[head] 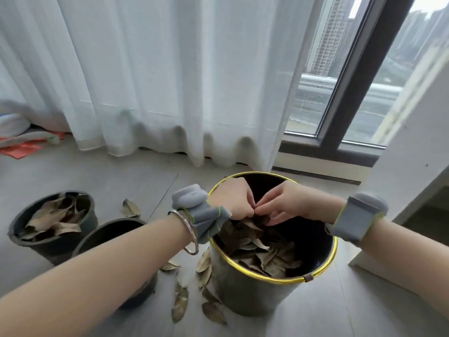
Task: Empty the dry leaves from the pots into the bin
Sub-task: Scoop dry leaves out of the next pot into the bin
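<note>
The left forearm (102,259) covers most of the nearer pot (114,229) — its contents cannot be told. Both hands' fingertips (251,211) meet over the bin (315,273) — any leaf pinched between them is hidden.

The mouth of the bin (315,276) is partly taken by both hands: the left hand (233,198) and right hand (286,203) meet over its far half, the near half is open above the leaves. Left of the bin stand two pots (52,227), close together, and loose leaves (181,302) lie on the floor between. At the right a white wall (410,166) stands near
</note>
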The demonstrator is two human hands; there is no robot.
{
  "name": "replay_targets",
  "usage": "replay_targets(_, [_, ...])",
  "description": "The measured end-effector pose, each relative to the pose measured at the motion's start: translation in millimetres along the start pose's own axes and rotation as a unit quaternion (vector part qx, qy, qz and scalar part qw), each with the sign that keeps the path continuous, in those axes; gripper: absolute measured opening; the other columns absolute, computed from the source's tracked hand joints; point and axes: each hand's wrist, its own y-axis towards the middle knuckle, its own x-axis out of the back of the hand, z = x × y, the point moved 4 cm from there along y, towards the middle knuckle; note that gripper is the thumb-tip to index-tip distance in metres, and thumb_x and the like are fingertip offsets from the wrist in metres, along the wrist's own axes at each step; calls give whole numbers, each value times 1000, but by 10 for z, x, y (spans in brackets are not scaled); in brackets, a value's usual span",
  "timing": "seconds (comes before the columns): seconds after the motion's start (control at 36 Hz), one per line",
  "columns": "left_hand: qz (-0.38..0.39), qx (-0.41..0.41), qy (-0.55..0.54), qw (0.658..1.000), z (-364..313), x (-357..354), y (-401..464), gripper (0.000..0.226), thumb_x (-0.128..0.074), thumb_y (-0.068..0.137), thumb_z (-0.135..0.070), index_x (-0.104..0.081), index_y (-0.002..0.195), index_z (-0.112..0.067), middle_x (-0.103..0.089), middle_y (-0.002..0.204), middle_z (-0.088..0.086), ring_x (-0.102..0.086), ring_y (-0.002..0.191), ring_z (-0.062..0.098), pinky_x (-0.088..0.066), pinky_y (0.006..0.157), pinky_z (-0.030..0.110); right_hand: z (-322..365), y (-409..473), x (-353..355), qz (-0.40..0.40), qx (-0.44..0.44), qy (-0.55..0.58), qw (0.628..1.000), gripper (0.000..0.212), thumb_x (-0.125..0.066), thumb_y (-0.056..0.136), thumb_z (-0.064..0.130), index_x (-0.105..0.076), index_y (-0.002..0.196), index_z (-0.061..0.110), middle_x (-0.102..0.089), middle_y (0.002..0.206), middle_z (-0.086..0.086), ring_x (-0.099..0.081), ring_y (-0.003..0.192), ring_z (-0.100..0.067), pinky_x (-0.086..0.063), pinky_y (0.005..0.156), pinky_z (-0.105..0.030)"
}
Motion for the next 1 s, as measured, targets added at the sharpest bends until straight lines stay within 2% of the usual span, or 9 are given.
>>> replay_targets(0.17, [62,-2,54,997,49,-378,163,27,-63,83,-10,-72,108,-15,-71,107,6,-66,99,20,-53,82,26,-348,191,-167,18,-15,-60,998,27,-70,83,11,-69,110,10,-70,102,-10,-68,90,-17,-56,86,-27])
replay_targets(0.22, [86,-9,79,993,54,-449,213,31,-64,84,-14,-68,115,-14,-69,111,6,-65,102,21,-52,84,27,-388,233,-185,10,-12,-87,996,31,-67,84,9,-67,115,11,-69,110,-10,-66,87,-14,-55,80,-22])
replay_targets(0.33, [138,-10,115,984,106,-523,314,44,-66,85,-21,-57,128,-14,-65,119,6,-62,109,22,-50,91,29,-431,310,-166,4,-14,-136,991,45,-58,83,-1,-63,124,16,-66,116,-8,-62,107,-22,-53,93,-32])
replay_targets(0.44, [141,-11,129,982,147,-517,374,50,-67,86,-20,-52,133,-14,-62,125,7,-60,113,22,-49,94,30,-465,353,-139,13,-16,-143,989,47,-53,88,-5,-57,130,15,-61,127,-7,-58,115,-22,-50,97,-30])
replay_targets(0.58, [81,-42,84,992,229,-311,354,45,-66,83,-14,-58,127,-17,-66,119,4,-61,111,20,-49,98,31,-473,442,-16,-39,-15,-77,996,39,-54,86,-10,-61,122,4,-65,109,-13,-62,93,-21,-55,88,-31])
replay_targets(0.69, [4,-72,-57,996,341,13,171,26,-63,84,-9,-67,109,-13,-74,96,2,-67,82,6,-49,75,9,-266,481,67,-95,33,44,994,22,-55,88,-5,-65,107,-2,-64,80,-11,-63,68,-15,-55,59,-15])
replay_targets(0.75, [-42,-65,-112,991,475,188,68,17,-65,83,-11,-70,100,-14,-73,80,1,-65,66,-1,-49,67,5,-60,503,43,-111,71,90,987,13,-57,88,-3,-65,98,-1,-64,79,-12,-63,63,-11,-55,57,-13])
replay_targets(0.89, [-129,14,-172,977,1089,565,-179,4,-71,80,-11,-70,83,-14,-70,69,3,-65,58,7,-53,60,13,571,557,-310,-61,154,143,976,8,-61,88,2,-65,94,-2,-65,77,-12,-65,56,-8,-57,57,-16])
replay_targets(1.0, [-57,131,-134,981,1700,630,-407,5,-71,81,-10,-70,86,-8,-68,68,3,-62,49,-1,-52,55,11,1062,532,-846,38,183,86,979,17,-65,86,5,-65,99,-6,-66,77,-13,-65,63,-15,-58,63,-18])
